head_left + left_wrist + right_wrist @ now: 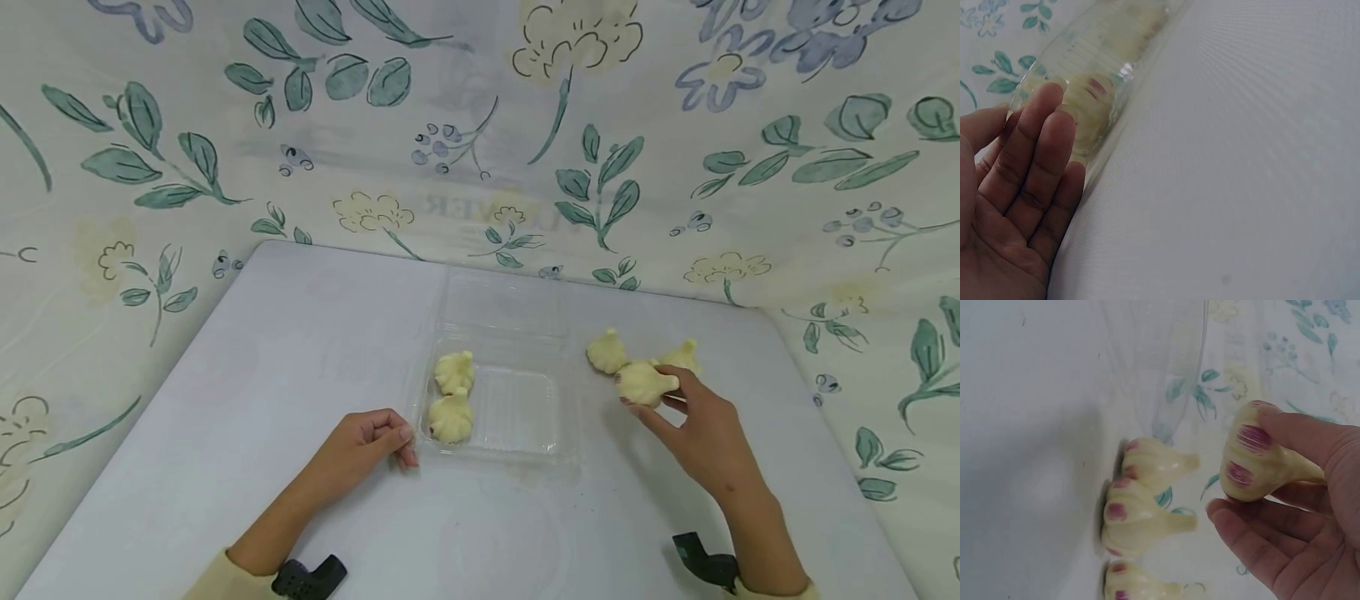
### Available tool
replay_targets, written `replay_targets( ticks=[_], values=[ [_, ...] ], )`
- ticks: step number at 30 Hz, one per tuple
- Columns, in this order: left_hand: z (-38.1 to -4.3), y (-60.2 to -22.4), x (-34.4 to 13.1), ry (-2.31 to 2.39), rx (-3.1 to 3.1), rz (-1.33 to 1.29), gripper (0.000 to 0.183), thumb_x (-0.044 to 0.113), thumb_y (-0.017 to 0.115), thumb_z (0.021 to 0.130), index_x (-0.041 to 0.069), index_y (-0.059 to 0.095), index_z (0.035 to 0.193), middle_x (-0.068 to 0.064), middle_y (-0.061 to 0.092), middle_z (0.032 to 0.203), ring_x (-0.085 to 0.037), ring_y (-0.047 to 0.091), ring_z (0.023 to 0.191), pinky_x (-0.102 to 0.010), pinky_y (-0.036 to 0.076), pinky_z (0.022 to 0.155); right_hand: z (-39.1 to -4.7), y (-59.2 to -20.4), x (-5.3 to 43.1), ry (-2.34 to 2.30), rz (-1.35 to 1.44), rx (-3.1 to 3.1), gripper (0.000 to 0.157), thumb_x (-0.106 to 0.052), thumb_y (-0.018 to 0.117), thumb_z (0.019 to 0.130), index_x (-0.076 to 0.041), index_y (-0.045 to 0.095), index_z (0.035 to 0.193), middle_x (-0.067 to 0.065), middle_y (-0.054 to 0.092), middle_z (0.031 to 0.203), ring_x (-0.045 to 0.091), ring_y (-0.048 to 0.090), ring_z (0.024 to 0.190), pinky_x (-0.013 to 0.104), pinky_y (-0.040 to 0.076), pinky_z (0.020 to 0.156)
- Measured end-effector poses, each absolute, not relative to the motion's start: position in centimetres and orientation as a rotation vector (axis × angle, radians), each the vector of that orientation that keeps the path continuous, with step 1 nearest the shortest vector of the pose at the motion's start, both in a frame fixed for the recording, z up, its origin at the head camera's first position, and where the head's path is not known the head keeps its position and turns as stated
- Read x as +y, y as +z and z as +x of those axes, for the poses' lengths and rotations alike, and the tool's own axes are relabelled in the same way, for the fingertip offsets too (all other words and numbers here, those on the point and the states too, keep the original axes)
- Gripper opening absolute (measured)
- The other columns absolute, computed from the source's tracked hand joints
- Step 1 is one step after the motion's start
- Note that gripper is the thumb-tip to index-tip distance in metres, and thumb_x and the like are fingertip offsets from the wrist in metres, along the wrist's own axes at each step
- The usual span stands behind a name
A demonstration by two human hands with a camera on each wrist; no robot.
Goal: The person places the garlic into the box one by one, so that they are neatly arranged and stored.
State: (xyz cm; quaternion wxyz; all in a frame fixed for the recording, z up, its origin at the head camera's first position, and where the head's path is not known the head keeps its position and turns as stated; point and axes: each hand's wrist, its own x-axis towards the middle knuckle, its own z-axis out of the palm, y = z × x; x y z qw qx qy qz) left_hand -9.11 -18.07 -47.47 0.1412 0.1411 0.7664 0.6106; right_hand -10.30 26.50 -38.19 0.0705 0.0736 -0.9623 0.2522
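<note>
A clear plastic clamshell container (517,408) lies with its lid (506,304) folded back, away from me. In its left side sit two pale yellow garlic bulbs, a rear one (453,372) and a front one (451,417). My left hand (375,442) is at the container's left edge, its fingers loosely bent; whether they touch the wall is unclear. My right hand (701,425) holds a garlic bulb (1254,453) with purple streaks between thumb and fingers, raised off the table. Beside it on the table are three more bulbs, including this middle one (1138,519); the head view partly hides them.
The white table (322,333) has a floral cloth (480,167) standing behind it and along both sides. Black wrist mounts are on my left wrist (309,577) and right wrist (705,562).
</note>
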Motion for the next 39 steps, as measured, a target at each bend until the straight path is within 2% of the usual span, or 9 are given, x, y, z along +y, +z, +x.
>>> replay_targets(
  ticks=[17,25,39],
  values=[
    [-9.1,-47.3,-18.2,1.772,2.197,0.406,0.026,0.023,0.061,0.108,0.003,0.07,0.097,-0.004,0.077,0.082,-0.025,0.074,0.081,-0.029,0.056,0.079,-11.0,-37.8,22.8,0.848,0.377,-2.893,0.062,-0.017,0.087,0.088,0.0,0.057,0.14,0.021,0.065,0.135,0.039,0.071,0.112,0.053,0.058,0.089],
    [-8.9,-47.4,-18.2,1.78,2.187,0.412,0.025,0.023,0.06,0.108,0.003,0.07,0.096,-0.004,0.077,0.082,-0.024,0.074,0.08,-0.029,0.056,0.078,-11.4,-37.9,20.5,0.861,0.532,-2.88,0.061,-0.021,0.087,0.089,-0.003,0.058,0.139,0.016,0.066,0.136,0.034,0.072,0.11,0.05,0.059,0.09],
    [-9.0,-47.4,-18.4,1.744,2.22,0.426,0.026,0.025,0.06,0.109,0.006,0.07,0.095,-0.002,0.077,0.082,-0.024,0.074,0.081,-0.029,0.055,0.08,-13.9,-40.3,15.8,0.788,0.693,-2.949,0.059,-0.033,0.085,0.091,-0.007,0.061,0.137,0.008,0.072,0.123,0.028,0.072,0.103,0.043,0.059,0.085]
  ],
)
